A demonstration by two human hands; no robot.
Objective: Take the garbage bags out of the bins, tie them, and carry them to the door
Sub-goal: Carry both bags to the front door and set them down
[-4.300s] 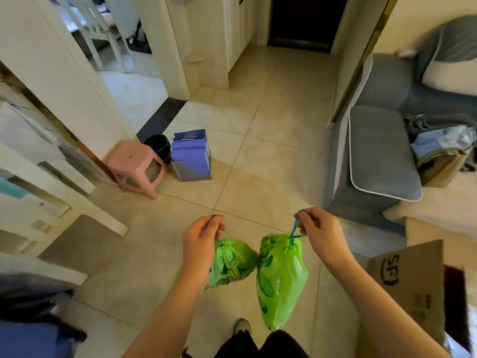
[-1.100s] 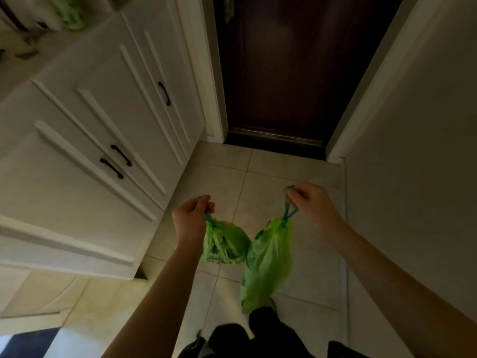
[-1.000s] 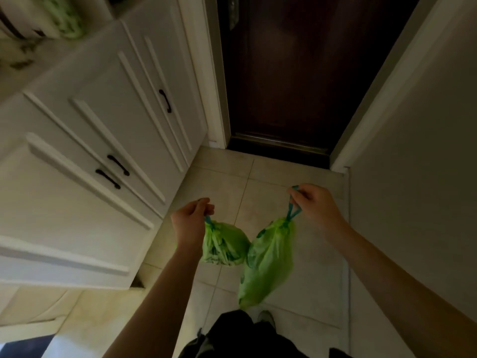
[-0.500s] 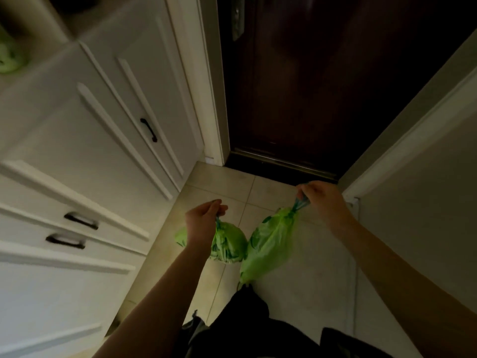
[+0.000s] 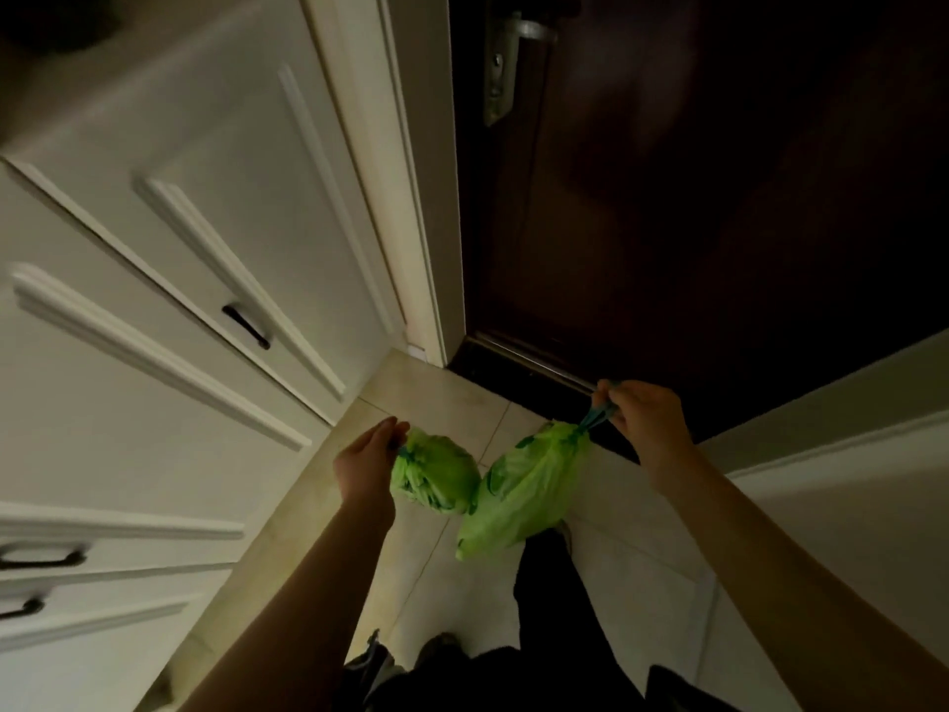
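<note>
Right, two green garbage bags hang in the air just before the dark door (image 5: pixel 719 197): small round bag (image 5: pixel 435 475) pinched at its tied top by the left hand (image 5: pixel 365 467), longer bag (image 5: pixel 529 488) dangling from its blue drawstring (image 5: pixel 594 417), which the right hand (image 5: pixel 646 422) grips closed. Bags touch side by side, hands apart. Both over the pale tiled floor (image 5: pixel 441 403), white cabinet (image 5: pixel 179 259) on the left, metal door handle (image 5: pixel 506 59) up top, plain wall (image 5: pixel 847 485) on the right

No legible text anywhere.
</note>
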